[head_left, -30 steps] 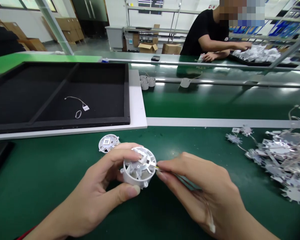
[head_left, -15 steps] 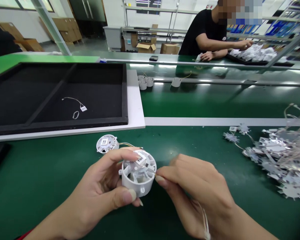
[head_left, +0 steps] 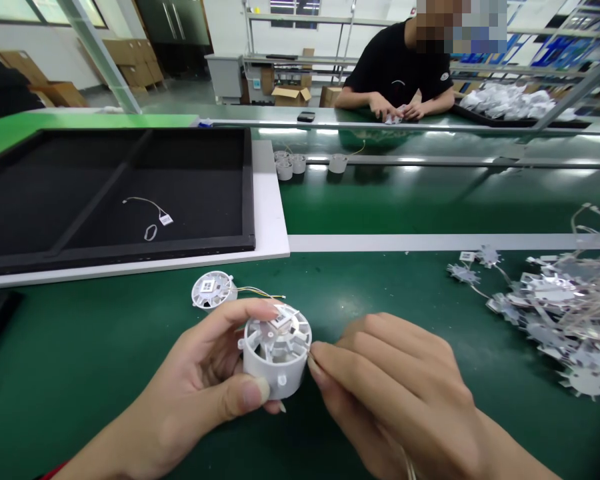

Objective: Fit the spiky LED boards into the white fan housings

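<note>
My left hand (head_left: 200, 387) is closed round a white round plastic housing (head_left: 276, 350), thumb on its near wall and a finger over its top rim. A small board piece sits inside the housing near that finger. My right hand (head_left: 395, 393) is pinched at the housing's right rim, its fingertips touching the plastic; a thin wire trails from under its wrist. What the pinch holds is too small to make out. A second white round part (head_left: 211, 291) with thin wires lies on the green mat just beyond my left hand.
A black tray (head_left: 115, 193) on a white board holds a small wired piece. A heap of star-shaped metal parts with wires (head_left: 555, 310) lies at right. Across the belt, white housings (head_left: 290, 165) stand, and another person (head_left: 400, 73) works at a pile of white parts.
My right hand has closed in on the housing's right rim and the housing has tilted slightly toward me. The person opposite has drawn both hands together in front of them.
</note>
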The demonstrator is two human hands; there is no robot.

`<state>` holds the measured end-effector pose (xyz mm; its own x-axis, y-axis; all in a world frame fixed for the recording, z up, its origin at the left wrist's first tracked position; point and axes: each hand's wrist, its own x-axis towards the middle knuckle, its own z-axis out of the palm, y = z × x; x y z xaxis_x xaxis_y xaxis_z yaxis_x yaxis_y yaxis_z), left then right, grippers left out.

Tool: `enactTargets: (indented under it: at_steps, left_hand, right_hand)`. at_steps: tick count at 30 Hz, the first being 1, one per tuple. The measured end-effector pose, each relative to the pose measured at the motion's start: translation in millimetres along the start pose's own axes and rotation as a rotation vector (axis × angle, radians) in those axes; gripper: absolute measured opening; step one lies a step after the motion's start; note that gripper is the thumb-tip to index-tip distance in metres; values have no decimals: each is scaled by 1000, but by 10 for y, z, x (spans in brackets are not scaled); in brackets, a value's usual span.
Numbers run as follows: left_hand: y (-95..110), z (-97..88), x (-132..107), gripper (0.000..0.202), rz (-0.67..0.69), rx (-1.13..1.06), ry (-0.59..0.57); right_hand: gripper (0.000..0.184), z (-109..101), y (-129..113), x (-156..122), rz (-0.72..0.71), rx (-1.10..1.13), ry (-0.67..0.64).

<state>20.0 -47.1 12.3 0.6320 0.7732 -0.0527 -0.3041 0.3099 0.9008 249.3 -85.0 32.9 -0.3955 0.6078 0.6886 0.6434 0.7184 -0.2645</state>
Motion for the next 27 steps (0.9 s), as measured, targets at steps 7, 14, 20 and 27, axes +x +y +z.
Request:
enactTargets:
  at_steps: [7, 14, 20, 27]
  left_hand:
    - [21, -24, -19, 36, -14, 53, -15]
    - [51, 6, -35, 35, 6, 112, 7]
    - [56, 27, -32, 34, -1, 74, -4]
    - [7, 26, -1, 34, -10, -61, -31]
  right_hand:
    - [16, -23, -34, 54, 175, 186, 57]
    - [18, -48, -35, 29, 159, 184, 60]
    - [15, -25, -20, -27, 75, 160, 50]
    - [14, -51, 47, -14, -90, 4, -31]
